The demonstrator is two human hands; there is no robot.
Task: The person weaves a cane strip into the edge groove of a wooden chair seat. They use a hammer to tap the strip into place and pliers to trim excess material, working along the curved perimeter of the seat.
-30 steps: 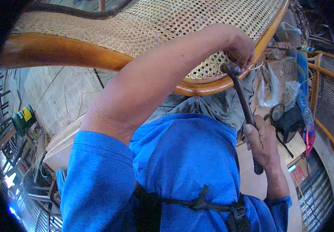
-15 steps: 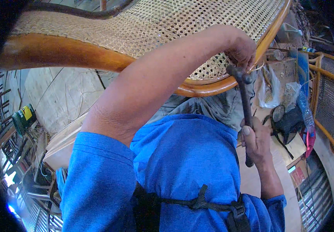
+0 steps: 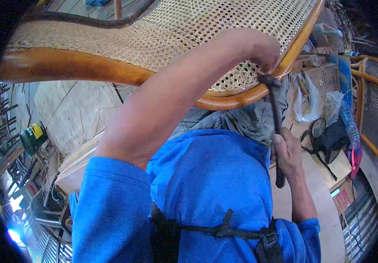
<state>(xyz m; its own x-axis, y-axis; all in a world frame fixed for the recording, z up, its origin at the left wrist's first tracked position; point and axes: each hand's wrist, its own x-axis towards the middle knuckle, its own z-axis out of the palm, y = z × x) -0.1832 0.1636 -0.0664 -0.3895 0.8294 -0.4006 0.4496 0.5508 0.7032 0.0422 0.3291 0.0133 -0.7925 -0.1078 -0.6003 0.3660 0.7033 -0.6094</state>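
Note:
A woven cane seat with a glossy, orange-brown rattan frame (image 3: 230, 101) rests across my lap. My left arm reaches over it, and my left hand (image 3: 265, 50) is bent down at the frame's right-hand curve, its fingertips pinched together and mostly hidden. Whatever they hold is too small to make out. A thin pale cane strip (image 3: 284, 75) sticks out beside them. In my right hand (image 3: 288, 151) is a hammer (image 3: 276, 109), gripped partway down its dark handle. The hammer's head is up against the frame's outer edge, just below my left fingertips.
Clear plastic bags (image 3: 305, 98) and a black strapped item (image 3: 331, 138) lie to the right. Beyond them stands another rattan frame with dark mesh (image 3: 375, 109). A dark green can (image 3: 33, 138) is at the left, near pale boards (image 3: 77, 107).
The hammer's head has shifted slightly left, closer to the frame edge. My left hand has moved a little to the left along with the view, still at the same curve.

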